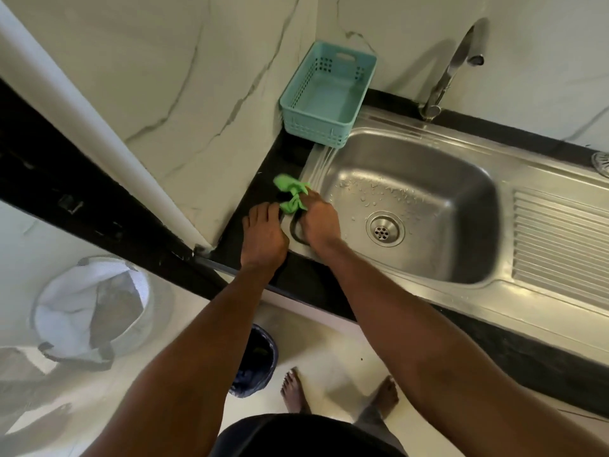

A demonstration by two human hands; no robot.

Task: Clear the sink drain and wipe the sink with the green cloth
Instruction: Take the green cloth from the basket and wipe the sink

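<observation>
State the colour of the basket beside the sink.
Teal basket, clearest in the head view.

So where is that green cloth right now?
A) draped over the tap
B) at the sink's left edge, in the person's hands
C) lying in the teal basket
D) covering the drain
B: the green cloth is bunched at the sink's left rim, gripped by the right hand, with the left hand beside it.

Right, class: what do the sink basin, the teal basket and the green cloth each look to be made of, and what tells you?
Rectangular sink basin: probably stainless steel, brushed grey with soft reflections and beaded water drops.
Teal perforated basket: looks like moulded plastic, uniform matte colour with regular slots.
Crumpled green cloth: soft fabric, possibly microfibre, as it bunches into folds by the right hand.
</observation>
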